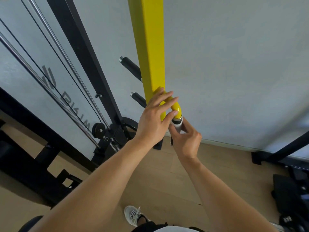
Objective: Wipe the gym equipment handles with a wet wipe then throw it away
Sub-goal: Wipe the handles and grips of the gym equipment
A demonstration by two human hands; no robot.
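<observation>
Left hand: your left hand is spread wide, fingers fanned over the curved yellow bar just above the handle, palm off it, holding nothing
Right hand: your right hand is curled narrow around the lower part of the handle, thumb and fingertips pinching it from below
Handle: it hangs between your two hands, a grey sleeve under a dark collar where the yellow bar ends; its lower end is hidden behind your right hand
Wipe: no separate sheet can be made out; the pale grey on the handle under your right fingers may be the wipe wrapped round it, but you cannot tell from here
Step in hand, as I judge it: wiping this handle, with the left hand about to steady the bar
How to do it well: close the left hand on the yellow bar so the handle cannot swing, keep the wipe wrapped fully round, twist as you slide from collar to lower end, and cover the end cap too
Still to do: the two black handles beyond your left hand, on the far side of the post, look untouched; binning the wipe comes last
Watch for: the wipe bunching or slipping out of a narrow pinch
</observation>
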